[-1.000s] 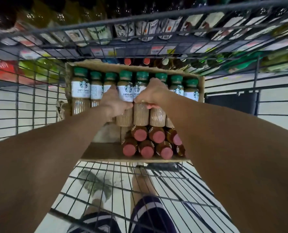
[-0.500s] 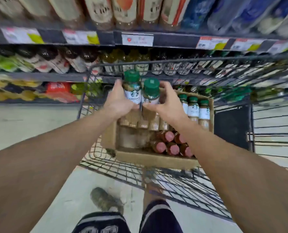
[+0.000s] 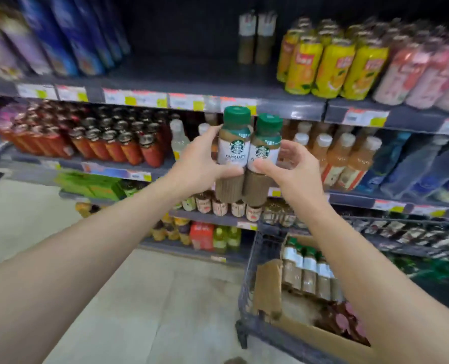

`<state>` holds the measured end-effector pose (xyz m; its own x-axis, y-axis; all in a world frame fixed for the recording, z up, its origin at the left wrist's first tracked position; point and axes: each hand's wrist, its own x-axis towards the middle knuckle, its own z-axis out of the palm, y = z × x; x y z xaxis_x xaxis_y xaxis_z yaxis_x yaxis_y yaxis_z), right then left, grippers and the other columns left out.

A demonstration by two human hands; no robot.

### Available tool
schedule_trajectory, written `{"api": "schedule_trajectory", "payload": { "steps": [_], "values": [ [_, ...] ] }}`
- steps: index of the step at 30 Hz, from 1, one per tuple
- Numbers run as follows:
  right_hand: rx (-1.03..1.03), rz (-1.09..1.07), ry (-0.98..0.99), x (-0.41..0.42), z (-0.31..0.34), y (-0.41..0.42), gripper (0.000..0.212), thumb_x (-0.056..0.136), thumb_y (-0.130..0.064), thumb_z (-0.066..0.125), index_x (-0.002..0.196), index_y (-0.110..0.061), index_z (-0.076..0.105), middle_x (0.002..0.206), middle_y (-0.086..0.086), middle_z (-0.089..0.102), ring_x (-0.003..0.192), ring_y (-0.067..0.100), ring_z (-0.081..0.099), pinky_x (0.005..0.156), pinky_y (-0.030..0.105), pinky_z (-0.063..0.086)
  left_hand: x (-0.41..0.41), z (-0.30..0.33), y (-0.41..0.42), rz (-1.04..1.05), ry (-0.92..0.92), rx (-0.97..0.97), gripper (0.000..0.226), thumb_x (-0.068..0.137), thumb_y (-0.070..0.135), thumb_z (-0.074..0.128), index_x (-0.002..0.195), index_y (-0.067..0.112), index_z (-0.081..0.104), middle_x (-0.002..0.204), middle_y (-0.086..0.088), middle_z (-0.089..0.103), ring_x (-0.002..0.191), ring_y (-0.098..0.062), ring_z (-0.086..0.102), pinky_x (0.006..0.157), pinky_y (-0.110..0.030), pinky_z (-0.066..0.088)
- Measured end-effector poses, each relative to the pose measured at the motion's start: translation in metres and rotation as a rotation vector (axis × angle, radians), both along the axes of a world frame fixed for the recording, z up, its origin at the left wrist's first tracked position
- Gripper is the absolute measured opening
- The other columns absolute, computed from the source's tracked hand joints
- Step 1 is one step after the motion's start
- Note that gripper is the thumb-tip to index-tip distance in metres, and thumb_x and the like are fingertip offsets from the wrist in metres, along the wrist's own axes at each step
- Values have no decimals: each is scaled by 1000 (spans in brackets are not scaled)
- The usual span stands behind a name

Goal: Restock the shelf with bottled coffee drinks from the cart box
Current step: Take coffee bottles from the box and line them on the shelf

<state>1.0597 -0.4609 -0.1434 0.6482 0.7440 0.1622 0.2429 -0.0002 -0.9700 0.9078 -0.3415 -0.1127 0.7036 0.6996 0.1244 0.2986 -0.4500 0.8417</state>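
Note:
Two green-capped caffe latte bottles are held upright side by side in front of the shelves. My left hand [image 3: 199, 164] grips the left bottle [image 3: 233, 151], and my right hand [image 3: 289, 169] grips the right bottle [image 3: 264, 156]. The bottles touch each other, just below the upper shelf's edge [image 3: 291, 111]. Two similar coffee bottles [image 3: 256, 38] stand far back in a dark gap on that upper shelf. Down at the right, the cardboard box [image 3: 268, 287] in the cart [image 3: 247, 290] holds several more green-capped bottles [image 3: 307, 271].
Blue packs [image 3: 68, 35] fill the upper shelf's left side, yellow bottles [image 3: 331, 61] and pink bottles [image 3: 425, 74] its right. Red-brown bottles [image 3: 107, 140] and orange drinks [image 3: 346, 158] crowd the shelf below. Bare floor [image 3: 152, 298] lies left of the cart.
Both hands lifted the two bottles out of the cart box and up toward the shelves. My view swung up and left, so the cart now sits at lower right.

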Motion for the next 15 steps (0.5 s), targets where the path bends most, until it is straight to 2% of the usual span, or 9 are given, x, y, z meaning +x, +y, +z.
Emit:
{"api": "schedule_trajectory", "payload": {
  "steps": [2, 5, 9, 12, 15],
  "values": [
    [34, 6, -17, -15, 22, 19, 50, 76, -26, 83, 113, -26, 50, 102, -23, 55, 82, -22, 54, 66, -1, 42, -14, 25, 18, 15, -32, 32, 66, 69, 16, 86, 125, 21, 53, 113, 6, 67, 98, -10, 67, 90, -39, 54],
    [91, 7, -34, -26, 47, 48, 50, 75, -24, 84, 113, -26, 53, 107, -15, 60, 91, -12, 57, 70, 1, 44, -26, 51, 43, 36, -61, 94, 69, 66, 19, 87, 125, 23, 53, 114, 7, 67, 99, -10, 67, 91, -40, 54],
    [161, 27, -50, -29, 73, 90, 44, 74, -25, 84, 103, -41, 54, 104, -20, 62, 92, -14, 60, 73, 6, 48, -28, 75, 82, 38, -114, 135, 71, 71, 13, 83, 133, 23, 49, 119, 10, 63, 104, -7, 63, 94, -37, 52],
    [206, 12, -64, -24, 84, 126, 47, 76, -28, 82, 116, -33, 55, 109, -15, 65, 99, -5, 62, 78, 13, 50, -20, 89, 119, 29, -113, 180, 74, 67, 20, 84, 132, 25, 48, 119, 12, 65, 106, -8, 64, 95, -40, 52],
    [244, 6, -69, -12, 94, 167, 50, 77, -29, 81, 120, -31, 55, 110, -14, 65, 98, -7, 62, 76, 13, 51, -7, 100, 161, 37, -116, 211, 76, 65, 23, 83, 133, 25, 48, 117, 11, 66, 104, -7, 65, 94, -41, 53]
  ]
}}
